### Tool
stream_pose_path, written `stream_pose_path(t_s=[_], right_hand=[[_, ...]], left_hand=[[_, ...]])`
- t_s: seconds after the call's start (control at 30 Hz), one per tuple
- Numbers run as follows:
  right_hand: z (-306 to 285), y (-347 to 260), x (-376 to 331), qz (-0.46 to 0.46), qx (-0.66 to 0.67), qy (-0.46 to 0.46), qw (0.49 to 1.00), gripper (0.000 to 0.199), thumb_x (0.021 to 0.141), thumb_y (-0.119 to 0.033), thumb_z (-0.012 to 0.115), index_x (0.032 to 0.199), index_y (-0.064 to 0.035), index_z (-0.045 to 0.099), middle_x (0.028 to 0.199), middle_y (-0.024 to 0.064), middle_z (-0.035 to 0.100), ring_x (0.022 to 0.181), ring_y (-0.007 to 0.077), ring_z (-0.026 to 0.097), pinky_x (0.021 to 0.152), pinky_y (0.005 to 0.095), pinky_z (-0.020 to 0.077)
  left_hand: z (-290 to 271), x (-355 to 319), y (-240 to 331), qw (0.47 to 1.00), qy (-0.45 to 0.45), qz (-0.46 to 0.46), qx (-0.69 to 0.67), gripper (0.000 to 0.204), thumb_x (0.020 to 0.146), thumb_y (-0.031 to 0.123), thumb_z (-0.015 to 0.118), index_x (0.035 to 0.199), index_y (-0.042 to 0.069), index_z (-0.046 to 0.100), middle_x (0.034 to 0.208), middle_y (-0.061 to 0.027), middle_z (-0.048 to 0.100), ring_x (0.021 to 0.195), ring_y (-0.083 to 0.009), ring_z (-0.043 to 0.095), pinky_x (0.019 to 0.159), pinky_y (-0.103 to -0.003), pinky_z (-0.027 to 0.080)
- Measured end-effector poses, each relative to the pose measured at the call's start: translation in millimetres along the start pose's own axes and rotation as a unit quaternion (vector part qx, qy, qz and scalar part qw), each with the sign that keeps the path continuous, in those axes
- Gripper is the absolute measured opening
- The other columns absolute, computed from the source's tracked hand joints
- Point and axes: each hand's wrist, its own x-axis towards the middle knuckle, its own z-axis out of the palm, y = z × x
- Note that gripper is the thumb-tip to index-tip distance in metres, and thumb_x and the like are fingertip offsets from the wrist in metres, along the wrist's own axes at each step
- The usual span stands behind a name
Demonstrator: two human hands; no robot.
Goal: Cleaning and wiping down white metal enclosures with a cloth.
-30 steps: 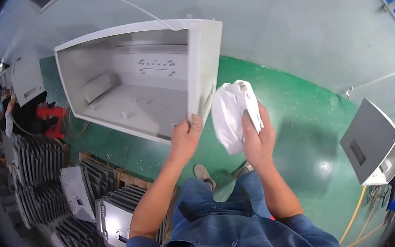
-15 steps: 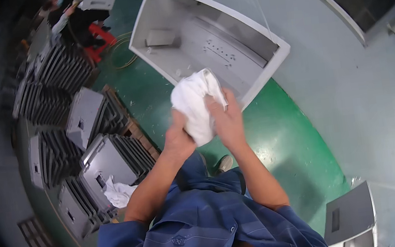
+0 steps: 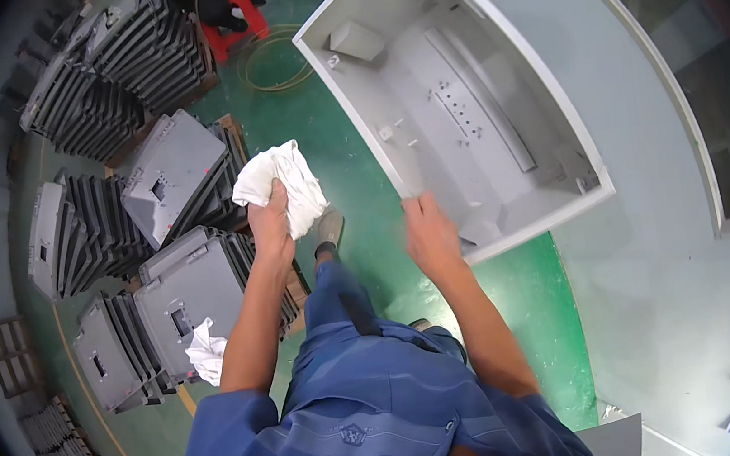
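Note:
My left hand (image 3: 269, 226) is closed on a folded white cloth (image 3: 291, 180), thumb on top, held in the air left of a large grey metal cabinet (image 3: 539, 219). The cabinet is open-topped, with brackets and a row of small holes inside. My right hand (image 3: 433, 236) is at the cabinet's near left edge, its fingers curled over the rim, slightly blurred. No cloth shows in it.
Stacks of grey metal panels (image 3: 198, 280) stand on pallets at the left, with another white rag (image 3: 206, 352) on one. A coiled hose (image 3: 276, 61) lies on the green floor beside a red stool (image 3: 232, 35), where a person is partly seen. A pale wall (image 3: 627, 287) bounds the right.
My hands, together on the cloth before, have parted. The left has carried the cloth leftward; the right has let go of it and come to the cabinet's edge. The view has shifted.

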Motion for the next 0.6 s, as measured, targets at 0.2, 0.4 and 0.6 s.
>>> stream_pose_path(t_s=[0.2, 0.4, 0.6], right_hand=[[-18, -22, 34, 0.056, -0.012, -0.102, 0.993, 0.023, 0.088, -0.008, 0.062, 0.109, -0.0031, 0.054, 0.097, 0.0178, 0.055, 0.084, 0.0384, 0.059, 0.07, 0.0455, 0.0505], [-13, -95, 199, 0.025, -0.01, -0.026, 0.999, 0.04, 0.085, -0.018, 0.07, 0.118, -0.0013, 0.053, 0.098, 0.0163, 0.056, 0.088, 0.0365, 0.059, 0.072, 0.044, 0.05], [64, -84, 264, 0.063, -0.049, -0.13, 0.988, 0.032, 0.086, -0.021, 0.071, 0.105, -0.001, 0.054, 0.084, 0.0146, 0.055, 0.065, 0.0351, 0.058, 0.054, 0.0425, 0.0476]], left_hand=[[-38, 151, 15, 0.995, 0.027, -0.022, 0.098, 0.034, 0.096, 0.006, 0.057, 0.129, -0.003, 0.054, 0.124, -0.0085, 0.063, 0.11, -0.0204, 0.061, 0.096, -0.032, 0.045], [-33, 280, 64, 0.909, 0.042, 0.063, 0.411, 0.041, 0.087, 0.023, 0.07, 0.118, -0.003, 0.062, 0.105, -0.0133, 0.07, 0.092, -0.0194, 0.067, 0.084, -0.031, 0.05], [9, 341, 42, 0.967, -0.161, 0.039, 0.194, 0.042, 0.086, 0.03, 0.072, 0.113, -0.001, 0.063, 0.099, -0.0122, 0.07, 0.09, -0.0159, 0.065, 0.081, -0.032, 0.051]])
